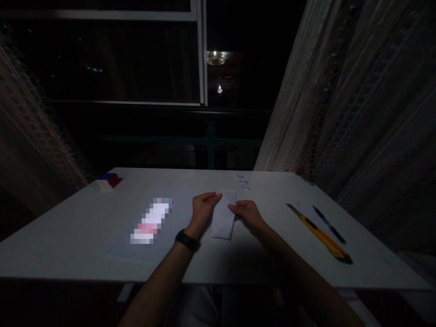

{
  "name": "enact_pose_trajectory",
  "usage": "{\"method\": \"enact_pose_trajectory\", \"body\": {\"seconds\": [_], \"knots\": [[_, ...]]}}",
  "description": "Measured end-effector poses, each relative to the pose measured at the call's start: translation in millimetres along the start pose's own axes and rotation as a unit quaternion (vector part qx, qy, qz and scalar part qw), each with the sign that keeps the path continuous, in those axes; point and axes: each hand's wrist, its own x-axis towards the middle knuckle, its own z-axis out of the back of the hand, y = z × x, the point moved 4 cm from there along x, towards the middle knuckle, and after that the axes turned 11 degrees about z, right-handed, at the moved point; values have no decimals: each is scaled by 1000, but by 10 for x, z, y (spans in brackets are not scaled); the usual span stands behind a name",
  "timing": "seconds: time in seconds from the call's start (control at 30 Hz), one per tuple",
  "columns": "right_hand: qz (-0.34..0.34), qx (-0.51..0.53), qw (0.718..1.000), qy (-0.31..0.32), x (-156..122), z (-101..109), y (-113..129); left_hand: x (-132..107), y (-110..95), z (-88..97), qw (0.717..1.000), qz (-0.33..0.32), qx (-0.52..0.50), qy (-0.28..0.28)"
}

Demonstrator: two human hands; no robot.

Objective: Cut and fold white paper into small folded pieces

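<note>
A folded sheet of white paper (224,218) is held upright-long between my two hands, over the middle of the table. My left hand (203,210) grips its left edge, thumb on the front near the top. From the other side, my right hand (248,212) pinches the right edge, its thumb lying on the paper. The fingers behind the sheet are partly hidden. A dark watch (187,240) is on my left wrist.
On the white table (85,227) a blurred-out bright rectangle (151,221) lies to the left. Behind it sits a colored cube (108,180). A yellow utility knife (322,236), blade out, and a black pen (329,224) are at right. Small marked paper pieces (244,182) lie at the back.
</note>
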Motion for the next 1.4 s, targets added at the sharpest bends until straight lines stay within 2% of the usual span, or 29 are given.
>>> {"method": "enact_pose_trajectory", "body": {"seconds": [0.17, 0.33, 0.43, 0.7, 1.17, 1.4], "knots": [[-6, 9, 1000, 6, 5, 5, -22, -10, -13, 6, 1000, -7, -4, 1], [-4, 18, 1000, 15, -10, -3, -14, -29, -40, -11, 999, -28, 2, 38], [-3, 28, 999, 20, -20, -18, 0, -33, -41, -18, 999, -36, 21, 32], [17, 35, 999, -11, -7, -20, 5, -97, -48, -84, 995, -36, 81, 38], [19, 32, 999, -18, -14, -24, 36, -113, -70, -83, 996, -36, 78, 31], [27, 33, 999, -17, -19, -12, 48, -98, -9, -77, 998, -18, 37, 56]]}}
